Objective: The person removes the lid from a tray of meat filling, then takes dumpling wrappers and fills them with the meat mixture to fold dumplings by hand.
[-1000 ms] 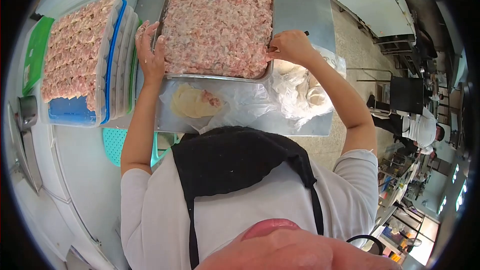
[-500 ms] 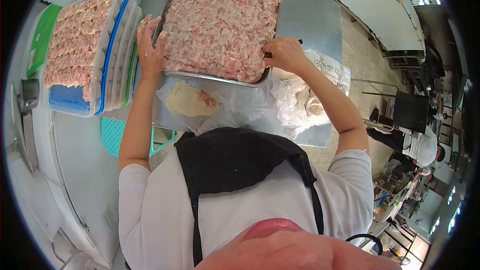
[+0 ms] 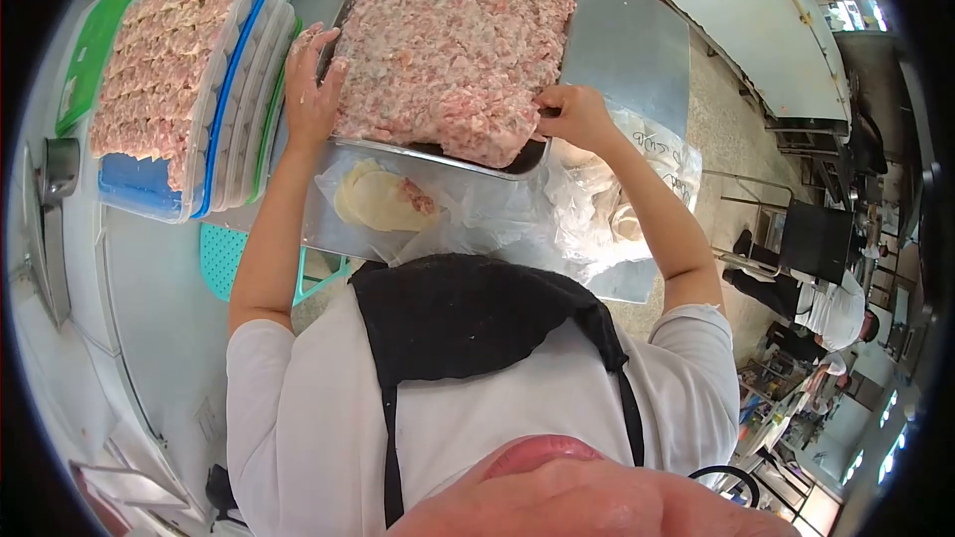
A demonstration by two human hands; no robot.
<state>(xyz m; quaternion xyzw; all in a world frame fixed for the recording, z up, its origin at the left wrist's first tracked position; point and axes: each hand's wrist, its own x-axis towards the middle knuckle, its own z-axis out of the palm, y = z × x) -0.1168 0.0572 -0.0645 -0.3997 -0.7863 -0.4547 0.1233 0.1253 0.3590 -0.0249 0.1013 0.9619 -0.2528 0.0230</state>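
Note:
A deep metal tray [image 3: 373, 146] holds a thick layer of pink ground meat [image 3: 458, 35]. Its near right corner shows bare dark metal, and the meat beside it is heaped up. My right hand [image 3: 577, 116] is at that corner, fingers curled closed around a dark tool that is mostly hidden. Along the left rim of the tray, my left hand [image 3: 313, 89] rests with fingers spread and bits of meat on them. Just below the tray, a stack of pale round wrappers [image 3: 370, 201] lies on plastic, a smear of meat on top.
Stacked plastic containers [image 3: 214, 129] stand at the left, the top one filled with rows of meat dumplings. Clear plastic bags [image 3: 597, 204] lie at the right of the metal table [image 3: 632, 50]. A turquoise stool [image 3: 224, 261] is below; another person [image 3: 831, 308] is far right.
Meat at the near right corner has been pushed inward and piled up, baring the tray's corner. My right hand has shifted slightly; the left stays at the rim.

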